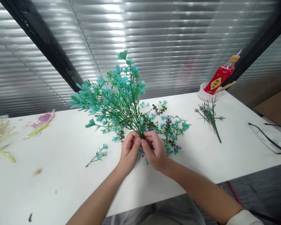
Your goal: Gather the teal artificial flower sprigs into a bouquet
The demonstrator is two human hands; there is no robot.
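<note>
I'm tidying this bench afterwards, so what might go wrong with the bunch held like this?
Both hands, left hand and right hand, pinch the teal bunch only at its stem base, so the spreading top may tip. Loose sprigs beneath could snag. The red bottle leans in its white cup and might topple.

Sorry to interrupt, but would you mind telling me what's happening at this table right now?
A person at a white table holds a bunch of teal artificial sprigs upright, with the left hand and right hand both pinched at the base of the stems. More teal and purple sprigs lie just behind the hands, a small loose sprig to the left, and a bundle of bare green stems to the right near a red bottle in a white cup.
</note>
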